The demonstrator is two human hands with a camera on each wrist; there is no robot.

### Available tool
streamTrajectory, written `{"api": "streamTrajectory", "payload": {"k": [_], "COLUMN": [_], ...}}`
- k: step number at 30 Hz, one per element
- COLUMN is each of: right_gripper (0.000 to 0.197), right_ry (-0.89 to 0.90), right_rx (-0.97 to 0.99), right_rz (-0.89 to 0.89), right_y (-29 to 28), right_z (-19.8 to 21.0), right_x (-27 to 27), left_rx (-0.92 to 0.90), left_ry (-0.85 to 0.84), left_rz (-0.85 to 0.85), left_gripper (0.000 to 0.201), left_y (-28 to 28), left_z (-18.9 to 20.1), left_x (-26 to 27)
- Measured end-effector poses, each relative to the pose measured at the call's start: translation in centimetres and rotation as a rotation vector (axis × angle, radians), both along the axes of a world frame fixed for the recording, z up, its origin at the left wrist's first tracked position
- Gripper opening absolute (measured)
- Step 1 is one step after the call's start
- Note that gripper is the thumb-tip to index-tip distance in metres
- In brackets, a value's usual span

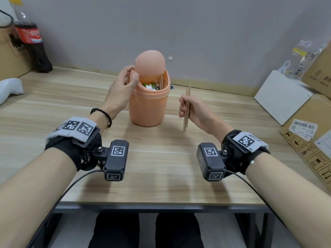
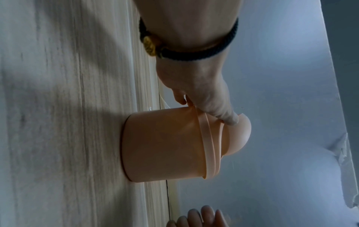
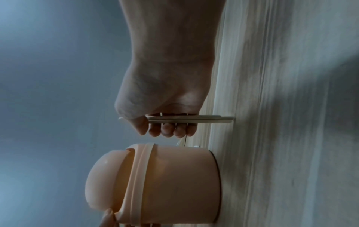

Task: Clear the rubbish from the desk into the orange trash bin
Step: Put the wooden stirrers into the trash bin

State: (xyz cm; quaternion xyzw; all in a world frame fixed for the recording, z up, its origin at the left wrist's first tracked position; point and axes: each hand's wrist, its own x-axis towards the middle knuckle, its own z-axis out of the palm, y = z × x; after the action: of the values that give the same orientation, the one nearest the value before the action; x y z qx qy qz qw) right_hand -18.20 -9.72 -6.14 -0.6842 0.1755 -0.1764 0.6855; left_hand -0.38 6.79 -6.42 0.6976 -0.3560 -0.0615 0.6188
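The orange trash bin (image 1: pixel 148 108) (image 2: pixel 165 145) (image 3: pixel 180 184) stands upright at the middle of the wooden desk (image 1: pixel 71 108). Its domed swing lid (image 1: pixel 150 66) is tipped up, and wrappers and wooden sticks show inside. My left hand (image 1: pixel 125 83) (image 2: pixel 204 99) pinches the bin's rim at the lid's left edge, thumb on the near side. To the right of the bin, my right hand (image 1: pixel 188 108) (image 3: pixel 165 122) grips a pair of wooden chopsticks (image 1: pixel 187 106) (image 3: pixel 194 119), held nearly upright just above the desk.
A cola bottle (image 1: pixel 32 42) and a cardboard box (image 1: pixel 9 56) stand at the back left, and a white bag (image 1: pixel 9 86) lies near them. White and brown boxes (image 1: pixel 286 97) crowd the right side. The desk's front edge runs below my wrists.
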Motion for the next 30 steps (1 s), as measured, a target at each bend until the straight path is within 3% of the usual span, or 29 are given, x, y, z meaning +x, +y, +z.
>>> {"api": "streamTrajectory", "payload": {"k": [10,15,22,30], "right_gripper": [0.036,0.032,0.033,0.027], "right_ry": [-0.074,0.115,0.304,0.332], "right_rx": [0.044,-0.216,-0.776,-0.877], "right_rz": [-0.056,-0.121,-0.139,-0.098], "right_y": [0.2,0.2,-0.5,-0.8], "right_z": [1.6,0.4,0.8,1.6], "right_x": [0.5,0.3,-0.8,-0.8], "left_rx": [0.0,0.008,0.001,-0.006], "left_ry": [-0.008,-0.012,-0.009,-0.02], "left_rz": [-0.007,-0.008,0.001,0.004], "left_gripper": [0.039,0.049,0.037,0.048], "left_y": [-0.1,-0.1,-0.2,-0.1], "left_z": [-0.1,-0.3,-0.2,-0.3], "left_x": [0.1,0.3,0.0,0.1]}}
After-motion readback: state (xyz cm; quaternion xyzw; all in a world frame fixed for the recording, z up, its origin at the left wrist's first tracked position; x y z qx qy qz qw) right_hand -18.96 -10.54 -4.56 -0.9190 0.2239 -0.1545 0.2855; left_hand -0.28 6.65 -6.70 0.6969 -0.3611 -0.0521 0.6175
